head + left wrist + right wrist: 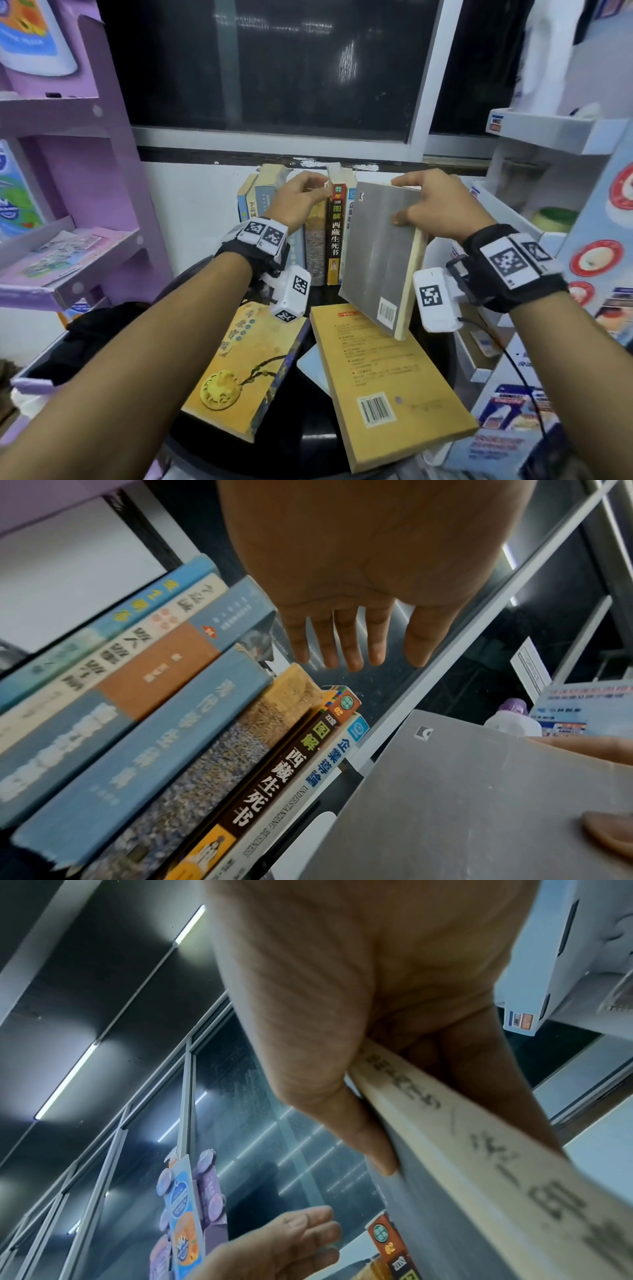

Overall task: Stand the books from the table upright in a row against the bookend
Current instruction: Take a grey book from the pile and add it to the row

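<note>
My right hand (pixel 432 202) grips a grey-covered book (pixel 376 260) near its top, thumb on the cover and fingers behind. The book hangs tilted in the air just right of a row of upright books (pixel 318 246) at the back of the table. The right wrist view shows its cream spine (pixel 479 1177) pinched in the hand. My left hand (pixel 303 192) hovers over the tops of the row, fingers (pixel 342 647) straight and holding nothing. Two books lie flat in front: a yellow one with a medallion (pixel 253 363) and an orange-yellow one (pixel 383 380) showing a barcode. I cannot make out the bookend.
The books rest on a round black table (pixel 301 445) under a dark window. A purple shelf unit (pixel 68 171) stands at the left and white display shelves (pixel 548 154) at the right. A pale flat item (pixel 311 370) lies under the flat books.
</note>
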The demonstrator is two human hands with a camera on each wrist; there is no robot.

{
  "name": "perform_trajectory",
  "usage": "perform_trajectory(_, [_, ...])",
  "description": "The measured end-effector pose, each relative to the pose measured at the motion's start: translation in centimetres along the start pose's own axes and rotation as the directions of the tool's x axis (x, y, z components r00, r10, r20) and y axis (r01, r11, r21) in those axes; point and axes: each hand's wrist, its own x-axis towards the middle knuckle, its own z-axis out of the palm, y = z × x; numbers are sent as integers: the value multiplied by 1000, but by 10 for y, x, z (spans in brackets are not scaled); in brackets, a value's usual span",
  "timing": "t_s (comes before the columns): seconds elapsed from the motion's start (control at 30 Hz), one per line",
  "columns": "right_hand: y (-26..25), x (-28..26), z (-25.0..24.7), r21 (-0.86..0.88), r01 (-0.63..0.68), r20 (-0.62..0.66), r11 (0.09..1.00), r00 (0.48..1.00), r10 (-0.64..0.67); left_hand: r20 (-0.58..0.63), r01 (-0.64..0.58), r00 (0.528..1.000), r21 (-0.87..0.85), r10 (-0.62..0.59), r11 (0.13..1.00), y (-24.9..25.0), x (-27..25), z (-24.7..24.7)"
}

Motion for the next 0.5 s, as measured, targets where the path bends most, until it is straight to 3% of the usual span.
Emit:
perform_trajectory(0.17, [8,11,4,-37,-61,-70,997,996,59,31,-22,999,89,19,996,10,15,13])
perform_trajectory(0.5, [12,36,25,-89,-53,-143,995,989,40,51,-79,996,273,68,959,1,46,22])
